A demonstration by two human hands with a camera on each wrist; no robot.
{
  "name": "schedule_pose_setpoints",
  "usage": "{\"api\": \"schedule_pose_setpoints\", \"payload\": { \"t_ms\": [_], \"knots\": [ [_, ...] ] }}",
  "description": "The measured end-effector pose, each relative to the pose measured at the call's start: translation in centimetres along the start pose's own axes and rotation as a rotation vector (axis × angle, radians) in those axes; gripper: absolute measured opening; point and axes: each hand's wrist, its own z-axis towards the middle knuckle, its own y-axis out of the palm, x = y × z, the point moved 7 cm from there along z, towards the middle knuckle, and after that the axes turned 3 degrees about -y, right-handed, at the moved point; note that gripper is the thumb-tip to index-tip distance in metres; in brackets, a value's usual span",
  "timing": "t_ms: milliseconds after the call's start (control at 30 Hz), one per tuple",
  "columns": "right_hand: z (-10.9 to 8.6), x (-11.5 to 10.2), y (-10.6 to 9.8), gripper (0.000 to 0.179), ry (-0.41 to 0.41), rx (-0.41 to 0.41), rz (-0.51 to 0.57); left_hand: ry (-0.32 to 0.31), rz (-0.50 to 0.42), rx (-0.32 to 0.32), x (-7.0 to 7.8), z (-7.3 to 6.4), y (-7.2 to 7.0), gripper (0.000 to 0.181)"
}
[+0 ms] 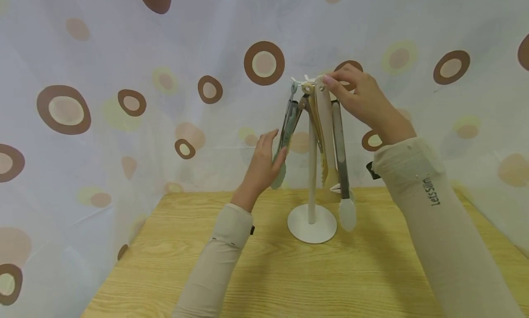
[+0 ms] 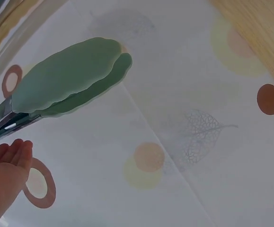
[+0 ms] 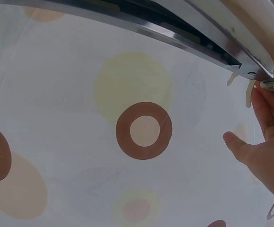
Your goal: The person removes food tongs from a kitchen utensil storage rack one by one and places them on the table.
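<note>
White tongs stand (image 1: 312, 171) holds several hanging utensils in the head view. My left hand (image 1: 261, 164) is beside green-tipped tongs (image 1: 288, 130) at the stand's left, fingers straight; in the left wrist view its fingers (image 2: 21, 153) lie apart from the tongs' metal arms. High on the stand, my right hand (image 1: 359, 95) pinches the top end of a beige-handled utensil (image 1: 326, 125) near the hooks. The right wrist view shows its fingers (image 3: 265, 111) by the hooks, partly hidden. White-tipped metal tongs (image 1: 340, 148) hang just below this hand.
Yellowish tongs (image 1: 317, 125) hang at the middle of the stand. Its round white base (image 1: 318, 235) rests on a wood-grain table (image 1: 198, 244). Close behind is a white sheet (image 1: 231, 162) with brown and yellow circles.
</note>
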Motion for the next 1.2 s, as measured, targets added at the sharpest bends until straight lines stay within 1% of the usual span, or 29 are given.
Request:
{"api": "schedule_pose_setpoints", "payload": {
  "t_ms": [200, 267, 400, 500, 733, 767, 900, 1067, 1200],
  "knots": [
    [0.0, 0.0, 0.1, 0.049, 0.022, -0.007, 0.013, -0.021, -0.057, -0.043, -0.6, 0.4, 0.4, 0.049],
    [0.0, 0.0, 0.1, 0.049, 0.024, -0.007, 0.014, -0.039, -0.079, -0.064, -0.9, 0.5, 0.6, 0.05],
    [-0.1, 0.1, 0.1, 0.049, 0.019, -0.004, 0.008, -0.079, -0.123, -0.098, -1.6, 0.3, 1.0, 0.051],
    [-0.1, 0.2, 0.2, 0.049, 0.013, -0.001, 0.0, -0.088, -0.14, -0.106, -2.0, 0.3, 1.2, 0.05],
    [-0.1, 0.1, 0.1, 0.049, 0.012, 0.008, -0.001, -0.037, -0.161, -0.074, -2.0, 0.4, 1.3, 0.045],
    [-0.1, 0.1, 0.1, 0.049, 0.013, 0.007, 0.001, -0.038, -0.167, -0.074, -2.0, 0.4, 1.3, 0.045],
    [-0.1, 0.0, 0.0, 0.048, 0.014, 0.005, 0.003, -0.062, -0.208, -0.075, -2.0, 0.3, 1.2, 0.043],
    [-0.1, 0.0, -0.1, 0.048, 0.012, 0.004, 0.005, -0.117, -0.276, -0.078, -1.8, 0.3, 1.0, 0.041],
    [-0.1, 0.0, 0.0, 0.049, 0.017, 0.001, 0.012, -0.155, -0.295, -0.069, -2.1, 0.2, 1.1, 0.04]
  ]
}}
